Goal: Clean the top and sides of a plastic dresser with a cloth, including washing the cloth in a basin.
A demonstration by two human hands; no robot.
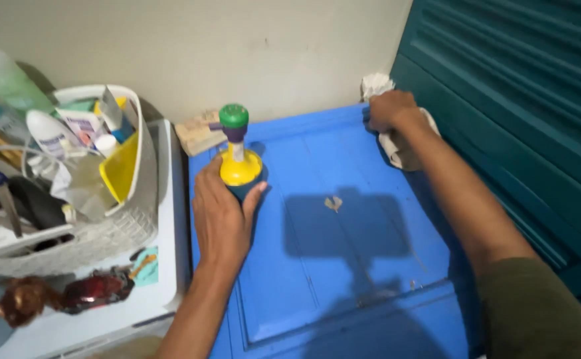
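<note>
At frame centre the left hand [220, 219] wraps its fingers round a yellow bottle with green cap [238, 154], lifted aside, while the right hand [390, 110], upper right, presses a crumpled white cloth [396, 143] on the blue wooden desk [343, 266], debris [333, 203] remaining mid-surface.

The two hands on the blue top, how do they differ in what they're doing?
The left hand is near the front left, wrapped around an upright bottle with a green cap. The right hand is stretched to the far corner, pressing a crumpled white cloth flat against the blue surface. Both are bare, with fingers closed on something.
</note>
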